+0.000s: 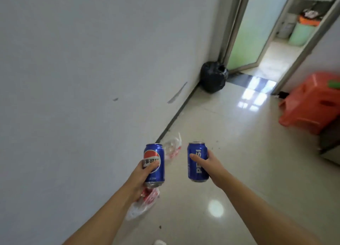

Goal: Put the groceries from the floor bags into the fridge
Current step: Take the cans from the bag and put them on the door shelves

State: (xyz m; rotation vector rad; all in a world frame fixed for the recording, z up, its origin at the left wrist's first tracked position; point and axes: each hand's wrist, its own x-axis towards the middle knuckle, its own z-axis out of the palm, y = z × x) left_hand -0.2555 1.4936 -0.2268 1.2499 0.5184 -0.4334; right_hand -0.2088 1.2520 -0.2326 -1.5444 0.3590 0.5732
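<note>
Grey wall (82, 60), glossy pale tiled floor (230, 152), orange stool (311, 105), open doorway (276, 48).

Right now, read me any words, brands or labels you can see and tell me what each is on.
"PEPSI": running up the can in the right hand.
"事可": partly covered Chinese characters on the can in the left hand.
Small print near that can's base: too blurred.
Red print on the plastic bags: unreadable.

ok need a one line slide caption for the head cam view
Left hand and right hand each hold an upright blue Pepsi can above a glossy tiled floor.
</note>
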